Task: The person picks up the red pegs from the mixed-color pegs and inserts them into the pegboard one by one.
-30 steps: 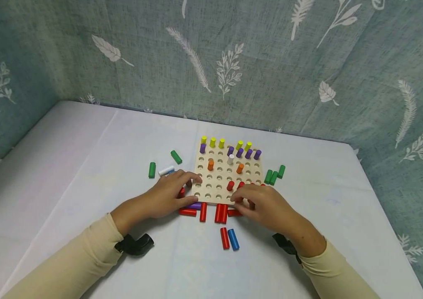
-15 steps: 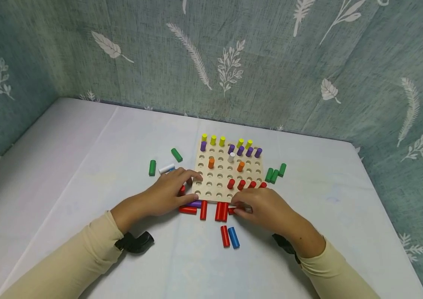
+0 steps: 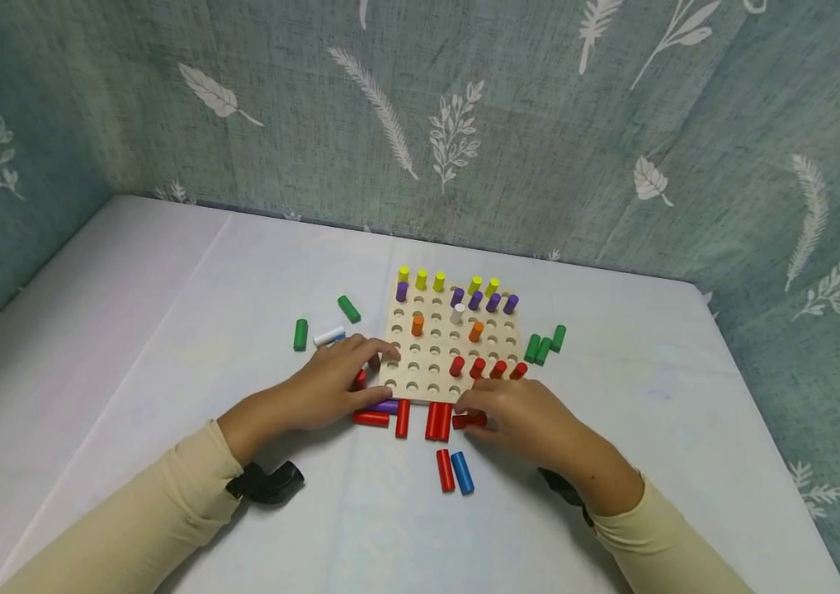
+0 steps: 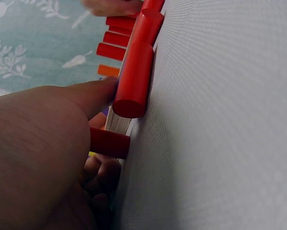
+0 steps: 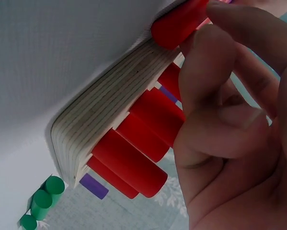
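Observation:
A wooden pegboard (image 3: 425,350) lies at the table's middle with yellow, purple, white, orange and red pegs upright in its holes. My left hand (image 3: 331,382) rests against its near left corner, index finger over the left edge and thumb along the front edge. One red peg (image 4: 112,143) sits between that thumb and the other fingers, apart from their grip. My right hand (image 3: 527,418) is low at the front edge, its thumb and index finger pinching a lying red peg (image 3: 467,421). The right wrist view shows the red peg (image 5: 174,26) at the fingertips beside the board.
Red pegs (image 3: 438,421) and a purple peg (image 3: 386,407) lie along the board's front. Nearer are a red peg (image 3: 445,471) and a blue peg (image 3: 463,473). Green pegs (image 3: 543,351) lie right of the board; a white peg (image 3: 328,336) and more green pegs (image 3: 301,335) lie left.
My right hand has lowered slightly from the board's front edge, and its thumb and index finger have come round the lying red peg. The left hand has stayed in place.

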`<state>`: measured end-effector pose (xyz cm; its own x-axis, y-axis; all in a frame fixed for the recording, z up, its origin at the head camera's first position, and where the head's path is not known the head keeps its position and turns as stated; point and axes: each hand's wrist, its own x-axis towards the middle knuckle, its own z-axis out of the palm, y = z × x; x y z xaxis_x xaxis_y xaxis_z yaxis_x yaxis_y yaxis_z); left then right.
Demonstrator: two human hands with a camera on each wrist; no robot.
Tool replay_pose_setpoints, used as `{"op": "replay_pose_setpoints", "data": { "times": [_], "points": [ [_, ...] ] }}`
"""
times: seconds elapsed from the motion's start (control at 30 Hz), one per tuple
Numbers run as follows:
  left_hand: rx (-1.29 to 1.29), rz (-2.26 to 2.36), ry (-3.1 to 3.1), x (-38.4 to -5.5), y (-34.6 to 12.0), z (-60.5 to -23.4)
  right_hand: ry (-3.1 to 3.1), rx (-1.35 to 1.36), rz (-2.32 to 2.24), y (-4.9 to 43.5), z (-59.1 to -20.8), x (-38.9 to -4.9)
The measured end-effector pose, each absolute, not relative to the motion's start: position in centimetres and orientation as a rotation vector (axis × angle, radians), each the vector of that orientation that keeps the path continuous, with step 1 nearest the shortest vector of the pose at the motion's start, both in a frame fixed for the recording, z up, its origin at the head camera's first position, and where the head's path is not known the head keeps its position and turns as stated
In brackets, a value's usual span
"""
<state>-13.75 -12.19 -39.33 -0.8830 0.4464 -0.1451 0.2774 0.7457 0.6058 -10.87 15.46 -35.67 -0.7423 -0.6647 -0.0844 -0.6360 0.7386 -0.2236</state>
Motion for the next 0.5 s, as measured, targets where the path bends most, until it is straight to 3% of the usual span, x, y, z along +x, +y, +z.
{"op": "replay_pose_setpoints", "data": {
  "times": [0.5],
  "points": [
    [0.548, 0.856, 2.659, -13.79, -12.17, -39.26, 2.756, -1.074, -0.258, 15.22, -35.73, -10.91]
  ]
}}
